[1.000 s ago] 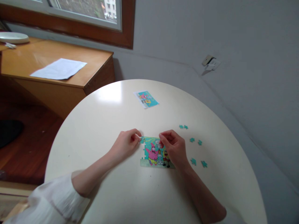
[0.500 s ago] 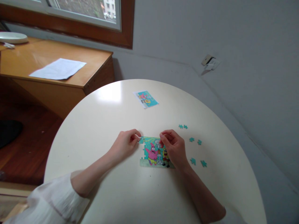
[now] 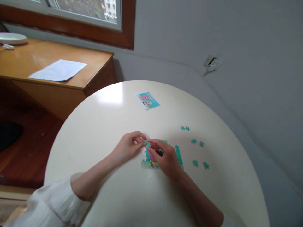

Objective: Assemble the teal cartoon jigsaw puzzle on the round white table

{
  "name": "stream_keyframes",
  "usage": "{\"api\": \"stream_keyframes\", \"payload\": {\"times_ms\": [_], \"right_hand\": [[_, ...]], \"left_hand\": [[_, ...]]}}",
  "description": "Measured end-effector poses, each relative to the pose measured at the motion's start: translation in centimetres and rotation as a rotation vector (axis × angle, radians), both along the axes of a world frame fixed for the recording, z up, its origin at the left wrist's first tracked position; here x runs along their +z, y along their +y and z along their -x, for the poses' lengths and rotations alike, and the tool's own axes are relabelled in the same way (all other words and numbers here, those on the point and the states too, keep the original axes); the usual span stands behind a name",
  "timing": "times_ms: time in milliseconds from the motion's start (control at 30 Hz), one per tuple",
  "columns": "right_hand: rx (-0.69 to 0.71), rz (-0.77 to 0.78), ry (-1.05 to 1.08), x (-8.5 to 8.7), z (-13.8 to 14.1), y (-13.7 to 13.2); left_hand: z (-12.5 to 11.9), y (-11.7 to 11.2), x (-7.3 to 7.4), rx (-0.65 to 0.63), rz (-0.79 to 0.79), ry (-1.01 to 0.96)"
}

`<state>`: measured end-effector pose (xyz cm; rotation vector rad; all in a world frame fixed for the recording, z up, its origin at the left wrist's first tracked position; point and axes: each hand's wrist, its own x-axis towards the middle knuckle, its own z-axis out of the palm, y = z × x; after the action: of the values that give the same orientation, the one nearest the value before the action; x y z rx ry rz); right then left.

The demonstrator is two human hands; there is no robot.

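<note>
A partly assembled cartoon jigsaw puzzle (image 3: 178,155) lies on the white round table, its middle covered by my right hand. At the puzzle's upper left corner, my left hand (image 3: 131,144) pinches a small teal puzzle piece (image 3: 148,144) between thumb and fingers. My right hand (image 3: 167,159) reaches over the puzzle from the right, its thumb and index fingertips closed about the same piece. Exact contact between the fingertips and the piece is partly hidden. A pink cartoon figure shows below my right thumb.
Several loose teal puzzle pieces (image 3: 195,163) lie right of the puzzle. Farther back on the table (image 3: 101,119) is a small printed picture card (image 3: 148,100). A wooden desk (image 3: 99,60) with a white paper sheet (image 3: 59,70) stands at the left, near the wall.
My right hand has moved left across the puzzle to meet my left hand at the upper left corner. My left hand has shifted slightly right with the piece.
</note>
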<state>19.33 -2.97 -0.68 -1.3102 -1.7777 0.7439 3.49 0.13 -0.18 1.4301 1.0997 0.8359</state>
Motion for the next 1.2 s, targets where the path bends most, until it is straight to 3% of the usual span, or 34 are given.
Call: {"api": "stream_keyframes", "payload": {"times_ms": [200, 367, 500, 700, 1200], "right_hand": [[-0.046, 0.075, 0.146, 0.6, -0.7, 0.5], [-0.272, 0.06, 0.294, 1.9, -4.6, 1.7], [-0.362, 0.131, 0.379, 1.2, -7.6, 2.0], [-0.322, 0.207, 0.383, -0.1, -8.0, 1.8], [-0.298, 0.18, 0.204, -0.5, -8.8, 1.9]], "left_hand": [[0.1, -0.1, 0.2, -0.006, 0.021, -0.012], [0.1, -0.1, 0.5, 0.014, -0.006, 0.038], [0.0, -0.1, 0.6, 0.017, -0.019, 0.045], [0.0, -0.1, 0.7, 0.05, -0.022, 0.037], [0.1, -0.1, 0.8, 0.041, -0.049, 0.089]]}}
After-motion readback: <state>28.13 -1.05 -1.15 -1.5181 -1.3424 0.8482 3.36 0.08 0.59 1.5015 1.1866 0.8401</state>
